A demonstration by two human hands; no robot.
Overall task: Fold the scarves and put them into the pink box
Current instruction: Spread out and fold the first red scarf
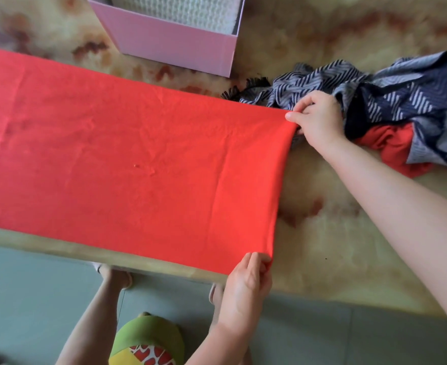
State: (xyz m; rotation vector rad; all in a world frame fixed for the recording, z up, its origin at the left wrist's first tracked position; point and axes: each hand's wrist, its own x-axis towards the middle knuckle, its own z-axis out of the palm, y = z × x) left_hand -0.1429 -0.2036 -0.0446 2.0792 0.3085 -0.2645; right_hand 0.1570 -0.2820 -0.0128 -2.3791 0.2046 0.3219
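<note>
A long red scarf (127,159) lies flat across the table, running off the left edge of the view. My left hand (246,283) pinches its near right corner at the table's front edge. My right hand (319,119) pinches its far right corner. Right behind that hand lies a crumpled navy and grey striped scarf (391,101) with a black fringe, and a bit of red cloth (391,148) shows under it. The pink box (175,46) stands at the back, open on top, with a white knitted scarf (180,9) inside.
The table (335,219) has a mottled cream and brown top. Its front edge runs along below the red scarf. Below it I see grey floor, my bare legs and feet, and green and yellow clothing (148,341).
</note>
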